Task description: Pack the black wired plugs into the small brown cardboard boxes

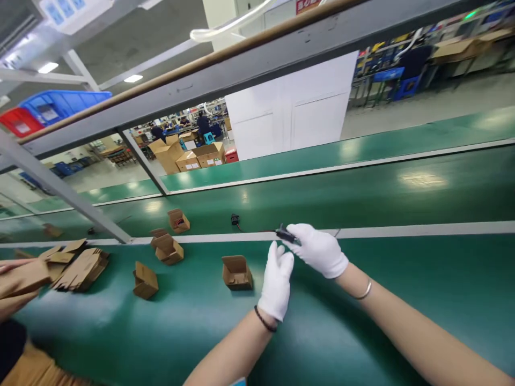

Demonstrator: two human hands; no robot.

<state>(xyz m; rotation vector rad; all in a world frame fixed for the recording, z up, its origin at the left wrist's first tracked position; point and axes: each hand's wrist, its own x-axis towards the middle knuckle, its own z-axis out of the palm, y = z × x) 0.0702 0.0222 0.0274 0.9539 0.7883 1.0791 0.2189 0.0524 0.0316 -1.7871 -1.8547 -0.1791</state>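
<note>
Both my hands wear white gloves. My right hand (319, 249) pinches a small black part (285, 234) at the edge of the green belt. A thin cable runs left from the part to a black connector (235, 219) lying on the belt. My left hand (277, 281) is raised just below the part with its fingers apart, holding nothing. A small open cardboard box (236, 272) stands on the green worktop (362, 300) just left of my left hand.
More small open boxes (169, 249) (145, 281) (178, 220) sit to the left, beside a stack of flat cardboard blanks (80, 268). Another person's hand (12, 265) rests at the far left edge. A grey metal frame post (64, 193) slants over the belt.
</note>
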